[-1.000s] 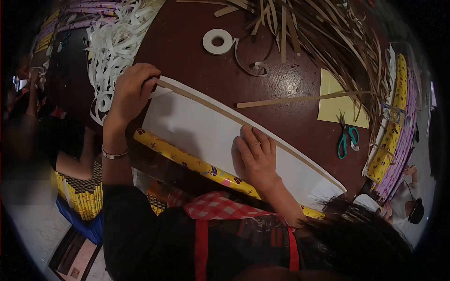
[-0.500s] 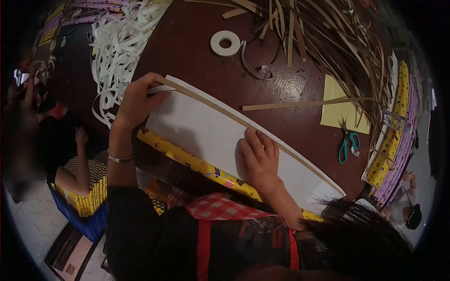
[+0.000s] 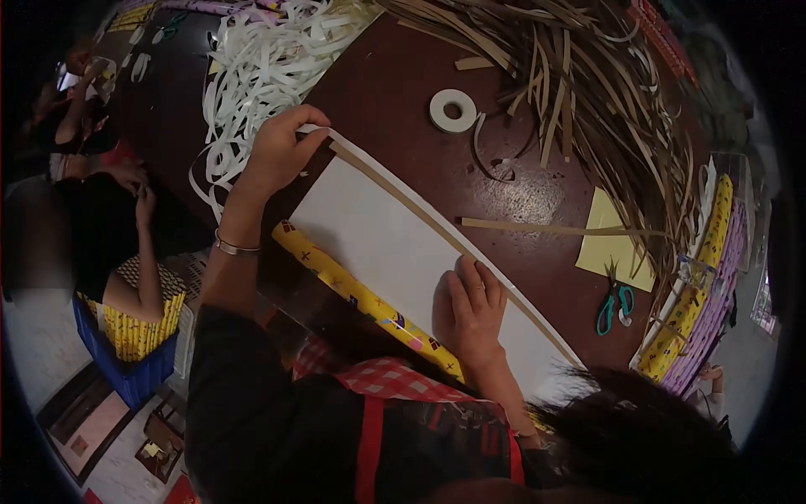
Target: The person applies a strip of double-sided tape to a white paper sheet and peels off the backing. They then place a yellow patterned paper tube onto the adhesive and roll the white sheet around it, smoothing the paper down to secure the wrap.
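Observation:
My left hand [image 3: 290,147] pinches a whitish strip end at the upper left corner of a white sheet [image 3: 382,227]. Along the sheet's far edge runs a brown strip [image 3: 403,197]. My right hand [image 3: 477,311] lies on the sheet with its fingers spread a little, fingertips near that strip. The sheet's near side curls into a yellow patterned roll [image 3: 361,298]. Beyond the sheet sit a roll of white tape [image 3: 452,111] and a loose brown strip [image 3: 546,227].
White strips [image 3: 260,76] heap at the upper left, brown strips [image 3: 562,76] at the upper right. Green-handled scissors [image 3: 615,307] lie by yellow paper [image 3: 600,239] on the right. A co-worker's arm [image 3: 147,269] is at the left, above a blue crate [image 3: 138,374] of yellow rolls.
The view has shifted, so the table items appear lower and to the right. My left hand has moved off the sheet's surface to its corner, drawing the strip end outward.

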A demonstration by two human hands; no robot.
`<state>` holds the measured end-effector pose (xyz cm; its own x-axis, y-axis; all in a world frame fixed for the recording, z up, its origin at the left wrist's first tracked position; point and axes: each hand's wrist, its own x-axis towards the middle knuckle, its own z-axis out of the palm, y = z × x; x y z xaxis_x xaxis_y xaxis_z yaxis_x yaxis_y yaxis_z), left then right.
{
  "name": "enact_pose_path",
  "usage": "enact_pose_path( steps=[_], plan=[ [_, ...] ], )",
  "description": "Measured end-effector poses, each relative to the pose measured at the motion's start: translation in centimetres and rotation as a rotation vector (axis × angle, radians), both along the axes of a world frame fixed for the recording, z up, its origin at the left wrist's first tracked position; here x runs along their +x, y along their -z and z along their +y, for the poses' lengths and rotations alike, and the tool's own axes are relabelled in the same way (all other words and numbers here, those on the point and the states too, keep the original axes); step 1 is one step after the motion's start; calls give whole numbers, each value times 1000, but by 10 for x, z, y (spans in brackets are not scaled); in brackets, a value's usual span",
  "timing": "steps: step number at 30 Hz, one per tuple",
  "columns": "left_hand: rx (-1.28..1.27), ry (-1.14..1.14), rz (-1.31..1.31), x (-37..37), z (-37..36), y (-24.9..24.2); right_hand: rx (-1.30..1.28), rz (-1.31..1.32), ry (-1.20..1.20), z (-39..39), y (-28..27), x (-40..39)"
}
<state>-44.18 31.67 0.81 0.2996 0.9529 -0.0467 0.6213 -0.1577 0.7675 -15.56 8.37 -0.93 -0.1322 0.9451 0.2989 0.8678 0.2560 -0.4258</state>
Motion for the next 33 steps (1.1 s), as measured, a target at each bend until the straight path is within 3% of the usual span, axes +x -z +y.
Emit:
enact_pose_path(
  steps=[8, 16, 23, 25, 26, 29, 30, 32, 33],
  plan=[
    [178, -57, 27, 2, 5, 11, 20, -20, -20, 0, 3, 2],
    [608, -156, 225, -7, 20, 20, 6, -16, -11, -1, 6, 3],
    [606, -325, 416, -26, 31, 24, 34, -4, 0, 0, 5, 2],
    [936, -476, 898, -15, 23, 10, 8, -9, -12, 0, 2, 2],
    [935, -473, 898, -8, 16, 3, 7, -8, -10, 1, 3, 2],
    [764, -251, 389, 9, -15, -11, 11, 8, -5, 0, 3, 2],
    [764, -248, 389, 14, -24, -11, 2, 6, -8, 0, 2, 2],
    [-9, -281, 76, 25, -36, -5, -6, 2, -5, 0, 0, 2],
    [-8, -277, 75, 27, -36, -2, -14, 4, -12, 0, -1, 3]
  ],
)
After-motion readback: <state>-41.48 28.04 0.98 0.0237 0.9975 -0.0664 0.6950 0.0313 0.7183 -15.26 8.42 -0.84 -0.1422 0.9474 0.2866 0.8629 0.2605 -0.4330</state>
